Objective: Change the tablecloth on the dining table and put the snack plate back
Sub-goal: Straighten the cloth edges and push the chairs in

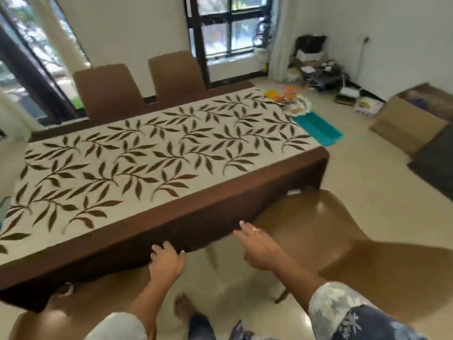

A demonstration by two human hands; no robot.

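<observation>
Brown tablecloth (196, 231) under curled left fingers (168, 246)

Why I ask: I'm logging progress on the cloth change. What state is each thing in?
tablecloth: spread flat, brown border hanging down.
left grip: hand curled on the tablecloth's hem.
right grip: hand open, fingers straight, beside the hem.
snack plate: not on the cloth, lying past its far corner.
near chair: mostly out from under the cloth.
far chairs: pushed in.
</observation>
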